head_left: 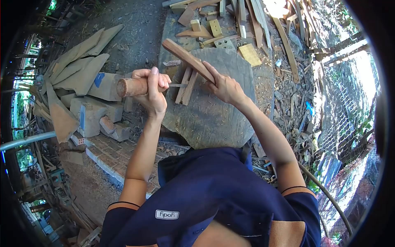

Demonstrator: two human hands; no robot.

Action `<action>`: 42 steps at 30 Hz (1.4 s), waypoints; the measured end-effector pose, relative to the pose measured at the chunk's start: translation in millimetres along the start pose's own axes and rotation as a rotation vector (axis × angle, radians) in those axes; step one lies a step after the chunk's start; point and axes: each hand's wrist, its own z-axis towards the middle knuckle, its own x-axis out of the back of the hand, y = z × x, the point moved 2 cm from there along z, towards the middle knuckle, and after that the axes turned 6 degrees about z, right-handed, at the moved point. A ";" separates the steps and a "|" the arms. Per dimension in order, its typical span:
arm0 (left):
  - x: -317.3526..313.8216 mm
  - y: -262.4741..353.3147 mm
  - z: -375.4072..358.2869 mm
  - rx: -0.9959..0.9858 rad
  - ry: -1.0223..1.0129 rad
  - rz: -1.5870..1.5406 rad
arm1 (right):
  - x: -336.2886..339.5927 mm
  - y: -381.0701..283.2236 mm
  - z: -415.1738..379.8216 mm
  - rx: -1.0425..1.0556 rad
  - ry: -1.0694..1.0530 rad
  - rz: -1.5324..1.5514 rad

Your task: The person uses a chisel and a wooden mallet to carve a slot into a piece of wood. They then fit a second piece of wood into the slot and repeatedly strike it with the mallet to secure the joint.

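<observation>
My left hand (153, 89) is wrapped round a thick round wooden handle (135, 87), from which a thin metal blade (177, 85) points right. The blade's end meets a short grooved wooden piece (188, 87) lying on a thick wooden block (218, 119). In my right hand (225, 87) is the lower end of a long wooden stick (183, 54), which slants up to the left above the grooved piece. The fingers of my right hand are closed on the stick, the index finger stretched along it.
Wood offcuts (195, 31) and a yellowish flat block (249, 55) lie beyond the wooden block. Large planks (82, 74) and concrete blocks (91, 115) are piled at left. Scrap wood and wire mesh (343, 119) are on the right.
</observation>
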 end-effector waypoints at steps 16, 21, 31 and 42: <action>-17.3 -13.4 8.2 0.017 -0.078 0.083 | -0.3 5.1 5.2 0.007 0.016 0.005; -22.2 -19.5 6.7 0.001 -0.075 0.131 | 46.6 -33.8 -0.1 -0.075 -0.032 0.540; -37.0 -21.5 5.8 -0.203 -0.098 0.377 | 135.5 -136.8 -92.6 0.256 0.009 0.087; -41.0 -16.8 -0.6 -0.273 -0.139 0.412 | 134.9 -143.9 -114.9 0.425 0.112 -0.016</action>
